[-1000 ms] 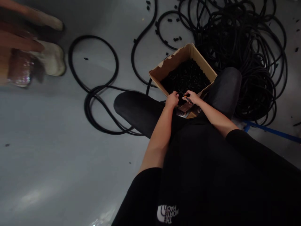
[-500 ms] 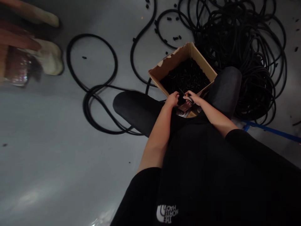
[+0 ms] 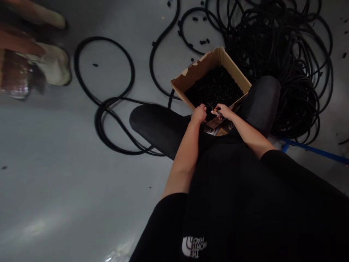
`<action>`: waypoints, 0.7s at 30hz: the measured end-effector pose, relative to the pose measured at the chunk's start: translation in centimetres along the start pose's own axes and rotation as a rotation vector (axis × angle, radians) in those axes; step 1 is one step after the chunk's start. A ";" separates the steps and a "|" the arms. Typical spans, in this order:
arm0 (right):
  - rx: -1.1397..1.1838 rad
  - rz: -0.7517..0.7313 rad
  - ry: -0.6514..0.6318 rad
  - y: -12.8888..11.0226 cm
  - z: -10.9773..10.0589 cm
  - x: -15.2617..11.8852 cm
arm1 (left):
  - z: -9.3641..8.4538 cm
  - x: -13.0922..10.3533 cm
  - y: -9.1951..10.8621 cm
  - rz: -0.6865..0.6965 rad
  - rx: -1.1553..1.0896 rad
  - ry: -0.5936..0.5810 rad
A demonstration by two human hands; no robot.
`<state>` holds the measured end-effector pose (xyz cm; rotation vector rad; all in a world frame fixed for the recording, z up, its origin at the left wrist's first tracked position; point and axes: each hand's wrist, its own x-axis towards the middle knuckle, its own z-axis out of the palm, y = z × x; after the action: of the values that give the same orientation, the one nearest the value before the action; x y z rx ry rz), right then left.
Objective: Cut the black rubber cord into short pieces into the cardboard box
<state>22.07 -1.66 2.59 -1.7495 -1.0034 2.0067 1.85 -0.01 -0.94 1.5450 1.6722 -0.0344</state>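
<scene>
Over the near corner of an open cardboard box (image 3: 236, 66), both of my hands work close together. My right hand (image 3: 224, 111) is closed round what look like scissors with black and orange handles (image 3: 217, 110), their dark blades pointing left toward my other hand. My left hand (image 3: 199, 113) is closed, its fingertips pinched beside the blade tips. Whatever it pinches is too dark and small to make out. Many short black cut pieces (image 3: 218, 85) of hose or cable cover the bottom of the box.
A large tangle of black hose (image 3: 261, 40) lies right of the box, with looser loops (image 3: 105, 39) on the grey floor at left. Short black pieces (image 3: 203, 42) are scattered beyond the box. Another person's shoe (image 3: 56, 65) is at upper left; a blue strip (image 3: 316, 150) lies at right.
The scissor handles look closer together in my right hand than before. My left hand has shifted very slightly up. The box and hose stay in place.
</scene>
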 end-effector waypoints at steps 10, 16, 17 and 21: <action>-0.024 0.065 0.044 0.0 -0.6 0.0 | 0.0 0.2 -0.6 0.093 -0.015 -0.104; -0.053 0.049 0.064 -0.4 -0.7 -0.2 | -0.1 0.5 -0.7 0.001 -0.022 -0.033; -0.055 0.046 0.074 -0.5 -0.7 -0.2 | -0.2 0.5 -0.7 -0.019 -0.024 -0.017; -0.069 0.071 0.084 -0.3 -0.7 -0.2 | -0.5 0.5 -0.6 -0.042 -0.052 0.017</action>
<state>22.68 -1.35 2.97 -1.9139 -1.0077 1.9447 1.17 0.56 -1.22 1.4750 1.7057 0.0003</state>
